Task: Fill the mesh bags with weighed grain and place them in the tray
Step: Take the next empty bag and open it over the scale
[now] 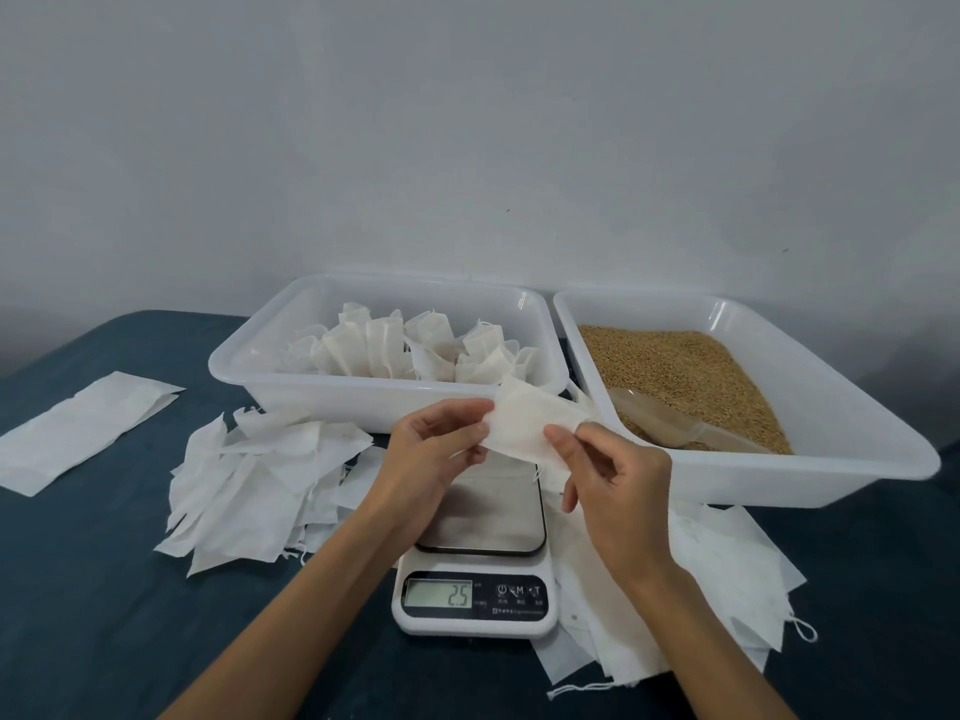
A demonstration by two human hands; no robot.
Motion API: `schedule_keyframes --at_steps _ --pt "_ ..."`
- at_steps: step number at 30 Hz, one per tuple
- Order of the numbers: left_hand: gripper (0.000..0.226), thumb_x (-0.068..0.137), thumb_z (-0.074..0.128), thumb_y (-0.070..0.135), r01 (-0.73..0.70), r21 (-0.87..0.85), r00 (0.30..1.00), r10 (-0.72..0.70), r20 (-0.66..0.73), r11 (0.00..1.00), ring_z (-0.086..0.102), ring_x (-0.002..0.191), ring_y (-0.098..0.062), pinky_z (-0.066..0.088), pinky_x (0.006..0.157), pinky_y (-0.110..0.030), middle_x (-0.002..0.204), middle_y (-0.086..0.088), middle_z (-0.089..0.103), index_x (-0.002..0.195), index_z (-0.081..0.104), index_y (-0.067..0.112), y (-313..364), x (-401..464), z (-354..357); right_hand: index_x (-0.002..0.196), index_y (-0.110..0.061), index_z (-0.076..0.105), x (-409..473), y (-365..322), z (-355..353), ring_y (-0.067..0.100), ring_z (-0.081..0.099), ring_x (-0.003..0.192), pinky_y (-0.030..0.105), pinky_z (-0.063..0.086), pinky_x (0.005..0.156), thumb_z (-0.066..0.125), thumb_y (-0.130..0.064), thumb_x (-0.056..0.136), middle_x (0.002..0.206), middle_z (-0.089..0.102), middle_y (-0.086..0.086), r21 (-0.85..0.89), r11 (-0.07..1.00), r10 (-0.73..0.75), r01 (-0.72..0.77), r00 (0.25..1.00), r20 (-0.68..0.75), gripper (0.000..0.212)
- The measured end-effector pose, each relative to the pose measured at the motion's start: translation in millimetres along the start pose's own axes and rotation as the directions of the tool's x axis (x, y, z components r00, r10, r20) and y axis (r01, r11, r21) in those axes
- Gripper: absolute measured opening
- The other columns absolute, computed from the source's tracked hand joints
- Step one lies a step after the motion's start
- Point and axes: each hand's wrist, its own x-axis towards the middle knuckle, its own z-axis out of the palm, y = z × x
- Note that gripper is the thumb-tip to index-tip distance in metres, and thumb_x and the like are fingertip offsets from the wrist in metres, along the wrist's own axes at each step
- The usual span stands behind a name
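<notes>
I pinch an empty mesh bag above the scale, left hand and right hand at opposite ends; I'd spread its mouth wide before scooping grain.

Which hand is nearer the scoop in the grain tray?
Right. The right hand is just left of the scoop; the left hand is farther left, beyond the mesh bag both hold.
</notes>
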Motion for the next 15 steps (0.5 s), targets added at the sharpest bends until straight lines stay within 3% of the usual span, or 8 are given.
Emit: schedule_keyframes --at_steps 5,7,9,11,12,14,15 --pt "0.021 0.091 0.068 -0.01 -0.005 0.012 1.0 0.006 -0.029 1.0 0.064 0.078 -0.015 0.056 0.072 -0.022 0.096 -0.008 0.075 0.1 0.079 0.005 0 1 -2 0.065 -0.038 0.044 3 4 -1 0.01 0.058 0.037 0.013 0.037 0.048 0.062 -0.028 0.1 0.047 0.04 -0.011 -0.042 0.998 -0.042 0.044 0.998 0.041 0.042" --pt "0.02 0.092 0.069 -0.009 -0.068 0.178 0.99 0.088 -0.108 0.982 0.061 0.072 -0.015 0.055 0.072 -0.022 0.089 -0.003 0.075 0.097 0.079 0.008 -1 0 -2 0.065 -0.04 0.046 5 5 -6 0.01 0.061 0.039 0.014 0.036 0.047 0.061 -0.029 0.101 0.048 0.039 -0.009 -0.042 0.999 -0.029 0.033 0.996 0.089 0.041" --pt "0.018 0.093 0.071 -0.003 -0.19 0.408 0.957 0.261 -0.126 0.893 0.062 0.074 -0.013 0.056 0.074 -0.025 0.087 0.006 0.075 0.097 0.078 0.013 1 -2 -2 0.066 -0.034 0.053 10 1 -13 0.011 0.063 0.04 0.024 0.038 0.044 0.057 -0.043 0.102 0.048 0.039 -0.004 -0.042 0.999 0.018 -0.011 0.986 0.165 0.037" --pt "0.016 0.091 0.077 0.011 -0.314 0.491 0.933 0.361 0.0 0.812 0.067 0.092 -0.006 0.055 0.085 -0.027 0.1 0.016 0.074 0.104 0.077 0.021 5 -7 2 0.072 -0.026 0.062 21 -7 -21 0.011 0.063 0.038 0.028 0.042 0.046 0.049 -0.06 0.099 0.048 0.043 0.005 -0.082 0.994 0.09 -0.07 0.957 0.276 0.046" --pt "0.025 0.088 0.08 0.021 -0.357 0.512 0.928 0.358 0.101 0.781 0.066 0.107 -0.003 0.053 0.094 -0.024 0.112 0.019 0.072 0.113 0.075 0.026 7 -10 5 0.074 -0.026 0.064 29 -13 -24 0.012 0.063 0.038 0.025 0.042 0.046 0.045 -0.067 0.097 0.05 0.048 0.008 -0.115 0.99 0.119 -0.086 0.936 0.33 0.051" --pt "0.05 0.082 0.085 0.034 -0.381 0.571 0.924 0.269 0.273 0.727 0.058 0.128 -0.003 0.045 0.106 -0.021 0.13 0.021 0.066 0.129 0.067 0.036 6 -18 11 0.074 -0.023 0.066 45 -31 -27 0.017 0.064 0.038 0.018 0.04 0.045 0.039 -0.078 0.092 0.056 0.059 0.01 -0.166 0.977 0.19 -0.131 0.891 0.412 0.064" --pt "0.056 0.08 0.087 0.035 -0.385 0.6 0.919 0.229 0.322 0.701 0.058 0.127 -0.003 0.044 0.106 -0.021 0.131 0.021 0.066 0.132 0.064 0.039 4 -21 15 0.078 -0.02 0.068 52 -39 -27 0.019 0.065 0.039 0.015 0.039 0.044 0.037 -0.083 0.087 0.059 0.064 0.007 -0.184 0.969 0.232 -0.165 0.867 0.441 0.072"
